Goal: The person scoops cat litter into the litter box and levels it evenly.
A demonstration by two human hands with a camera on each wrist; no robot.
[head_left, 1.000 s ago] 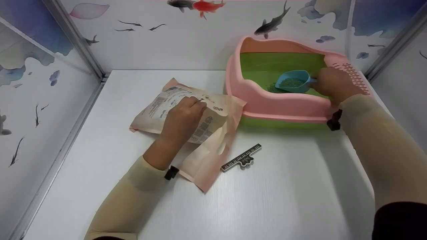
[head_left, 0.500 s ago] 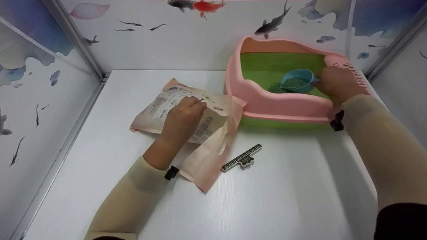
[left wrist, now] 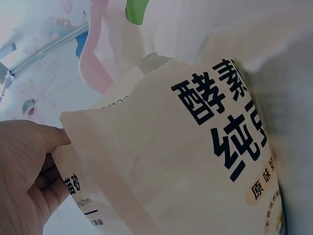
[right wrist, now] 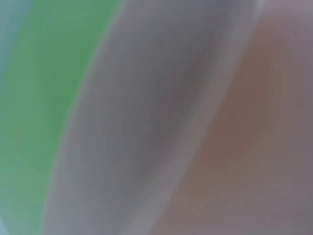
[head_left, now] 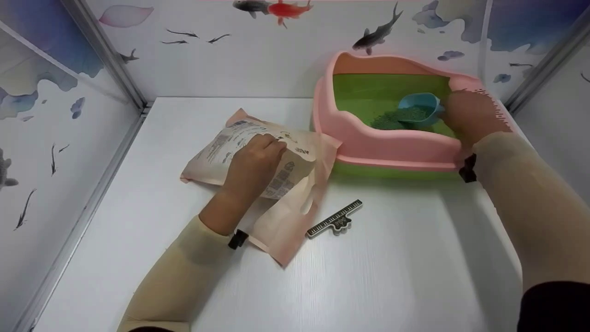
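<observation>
In the head view my right hand grips the handle of a blue scoop inside a pink and green litter box. The scoop is tilted, and green litter pellets lie in its bowl and in a pile on the box floor at its lip. My left hand pinches the edge of a pale peach paper litter bag, which lies on its side with its mouth towards the box. The left wrist view shows the thumb and fingers on the bag's edge. The right wrist view is blurred.
A dark and silver bag clip lies on the white table in front of the bag. Printed white walls enclose the table at the back and sides. The bag's corner touches or overlaps the litter box's front left side.
The scoop has moved right and tilted more, and the pellet pile at its lip has grown. My left hand and the bag stay where they were.
</observation>
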